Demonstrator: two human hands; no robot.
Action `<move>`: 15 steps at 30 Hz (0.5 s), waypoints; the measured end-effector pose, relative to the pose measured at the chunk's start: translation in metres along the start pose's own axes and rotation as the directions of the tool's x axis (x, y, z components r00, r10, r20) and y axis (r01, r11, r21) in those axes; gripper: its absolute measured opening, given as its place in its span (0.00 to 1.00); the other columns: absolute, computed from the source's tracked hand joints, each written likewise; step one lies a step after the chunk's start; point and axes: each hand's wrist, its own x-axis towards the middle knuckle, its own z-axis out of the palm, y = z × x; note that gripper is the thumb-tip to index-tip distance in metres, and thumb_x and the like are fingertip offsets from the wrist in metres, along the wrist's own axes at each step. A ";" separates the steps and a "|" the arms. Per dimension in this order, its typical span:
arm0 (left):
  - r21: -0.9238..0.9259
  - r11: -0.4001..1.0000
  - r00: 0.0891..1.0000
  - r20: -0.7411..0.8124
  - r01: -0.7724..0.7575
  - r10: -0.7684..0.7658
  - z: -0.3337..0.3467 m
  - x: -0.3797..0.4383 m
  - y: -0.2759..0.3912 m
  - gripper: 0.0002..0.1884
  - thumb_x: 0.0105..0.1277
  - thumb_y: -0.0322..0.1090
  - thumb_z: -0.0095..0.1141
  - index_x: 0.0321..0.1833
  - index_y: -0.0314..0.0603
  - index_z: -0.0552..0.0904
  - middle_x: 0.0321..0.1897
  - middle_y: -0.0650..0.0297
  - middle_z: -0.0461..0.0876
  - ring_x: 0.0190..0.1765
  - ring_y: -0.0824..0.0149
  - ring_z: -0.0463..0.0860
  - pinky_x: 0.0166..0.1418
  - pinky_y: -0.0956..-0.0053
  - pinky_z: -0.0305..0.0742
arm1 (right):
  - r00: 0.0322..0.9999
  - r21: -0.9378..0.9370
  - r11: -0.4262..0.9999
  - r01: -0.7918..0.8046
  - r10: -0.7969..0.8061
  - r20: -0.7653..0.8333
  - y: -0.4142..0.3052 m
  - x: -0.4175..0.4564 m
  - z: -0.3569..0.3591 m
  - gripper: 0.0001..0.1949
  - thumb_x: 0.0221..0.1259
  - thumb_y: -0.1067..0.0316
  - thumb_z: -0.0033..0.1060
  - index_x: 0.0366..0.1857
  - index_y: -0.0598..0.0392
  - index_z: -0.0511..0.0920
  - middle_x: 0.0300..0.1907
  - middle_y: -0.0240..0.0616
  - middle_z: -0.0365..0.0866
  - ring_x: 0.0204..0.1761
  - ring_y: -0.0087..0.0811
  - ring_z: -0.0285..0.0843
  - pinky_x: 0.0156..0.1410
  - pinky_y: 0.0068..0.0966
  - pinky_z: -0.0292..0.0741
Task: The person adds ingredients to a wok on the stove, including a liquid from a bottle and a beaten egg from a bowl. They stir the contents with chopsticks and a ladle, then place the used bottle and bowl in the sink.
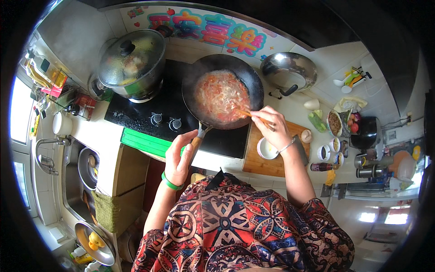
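A dark wok (253, 76) stands on the black stove, holding a reddish, watery mix of what looks like chopped tomato and pale strips (221, 97). My right hand (273, 127) grips a pair of wooden chopsticks (247, 113), their tips in the food at the wok's lower right. Beside the wok's wooden handle (195, 144) is my left hand (178, 158), its thumb and fingers apart; whether the palm bears on the handle is hard to tell. Below my right hand, a white bowl (266, 149) with a little pale liquid sits on a wooden cutting board (253, 166).
A lidded steel pot (132, 61) steams on the left burner. A large metal lid (289, 69) leans behind the wok at right. A cleaver (301, 149) lies on the board under my right forearm. Small bowls (324, 152) and a bottle (321, 167) stand farther right; the sink (73, 190) is at left.
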 end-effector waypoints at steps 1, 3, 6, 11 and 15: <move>-0.004 1.000 1.000 0.007 0.002 -0.002 0.000 0.000 0.000 0.21 0.76 0.40 0.46 0.60 0.30 0.79 0.52 0.50 0.82 0.56 0.56 0.81 0.62 0.68 0.72 | 0.999 -0.010 0.999 -0.034 0.033 -0.012 0.006 0.005 0.002 0.08 0.64 0.69 0.64 0.41 0.61 0.85 0.35 0.46 0.82 0.37 0.44 0.83 0.44 0.33 0.78; 0.009 1.000 1.000 0.014 0.015 -0.015 0.000 -0.001 0.001 0.21 0.76 0.41 0.46 0.60 0.30 0.79 0.51 0.49 0.83 0.55 0.56 0.82 0.62 0.68 0.73 | 0.996 -0.048 0.997 -0.064 0.061 -0.071 0.017 0.020 0.013 0.08 0.64 0.69 0.63 0.42 0.60 0.85 0.36 0.46 0.82 0.37 0.44 0.83 0.45 0.33 0.79; 0.012 1.000 1.000 0.005 0.017 -0.017 0.000 -0.002 0.004 0.21 0.76 0.42 0.46 0.60 0.30 0.79 0.51 0.49 0.83 0.54 0.56 0.82 0.61 0.67 0.73 | 0.980 -0.053 0.997 0.056 -0.065 -0.188 0.041 0.044 0.039 0.08 0.64 0.69 0.64 0.43 0.59 0.85 0.37 0.45 0.83 0.38 0.43 0.84 0.45 0.32 0.79; 0.012 1.000 1.000 -0.005 0.008 -0.008 0.000 -0.004 0.006 0.21 0.76 0.42 0.45 0.60 0.30 0.79 0.50 0.49 0.83 0.54 0.56 0.82 0.61 0.67 0.73 | 0.964 0.072 0.995 0.074 -0.052 -0.262 0.041 0.069 0.083 0.08 0.64 0.70 0.64 0.45 0.56 0.85 0.38 0.45 0.85 0.39 0.42 0.85 0.45 0.31 0.80; 0.006 1.000 0.999 -0.034 0.023 -0.022 -0.001 -0.009 0.006 0.21 0.76 0.42 0.45 0.59 0.30 0.79 0.50 0.49 0.83 0.53 0.56 0.82 0.60 0.67 0.73 | 0.977 0.100 0.985 0.137 -0.118 -0.179 0.014 0.060 0.093 0.08 0.66 0.70 0.62 0.44 0.58 0.85 0.38 0.45 0.85 0.41 0.43 0.84 0.47 0.31 0.79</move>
